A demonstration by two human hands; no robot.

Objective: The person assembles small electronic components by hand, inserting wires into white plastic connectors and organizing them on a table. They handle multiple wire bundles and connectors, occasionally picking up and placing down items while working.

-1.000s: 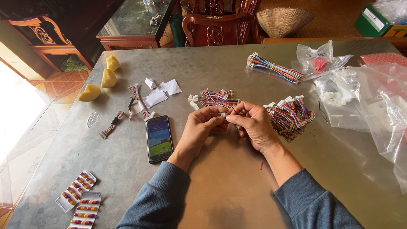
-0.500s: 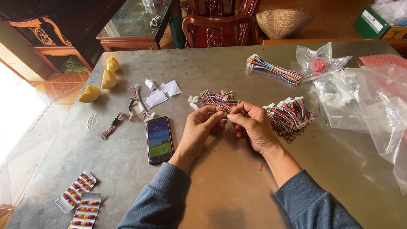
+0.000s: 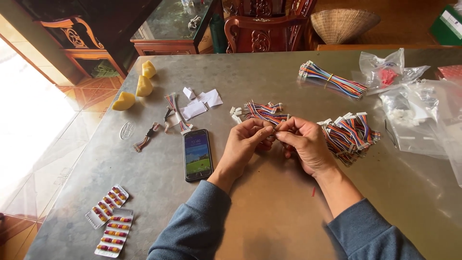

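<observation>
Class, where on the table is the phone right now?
In the head view the phone lies flat on the table, just left of the left hand, below the paper scraps.

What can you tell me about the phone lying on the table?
The phone is a slim dark rectangle that looks like glass and metal. It lies flat, face up, on the grey table, its long side running away from the person. The screen is lit, showing a blue and green picture. It sits beside the left hand, apart from it. Nothing rests on it; only the table touches it.
</observation>
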